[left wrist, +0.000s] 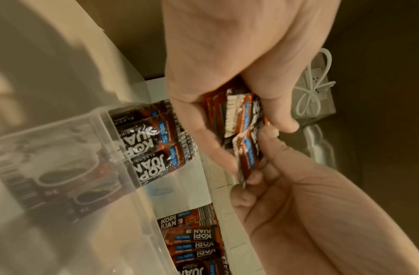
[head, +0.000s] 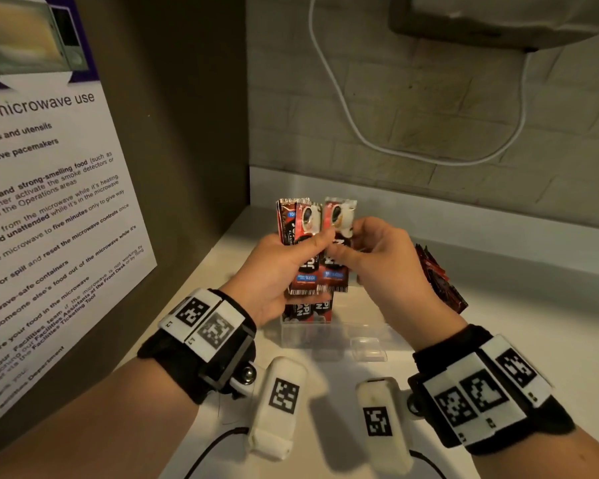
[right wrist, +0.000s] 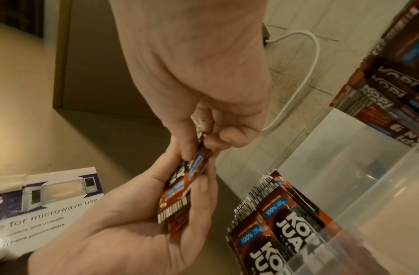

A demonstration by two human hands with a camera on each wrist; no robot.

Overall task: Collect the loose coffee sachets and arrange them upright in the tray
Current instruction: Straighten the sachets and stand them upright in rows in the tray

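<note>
Fingers of both hands pinch a fan of sachets above the tray; more sachets stand upright in it below, others lie right on the counter.

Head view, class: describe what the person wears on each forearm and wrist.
Both forearms are bare, no sleeves. The left wrist band and right wrist band are black straps carrying white plates printed with black square code markers. A white camera pod with its own marker hangs from each, trailing a thin black cable.
</note>
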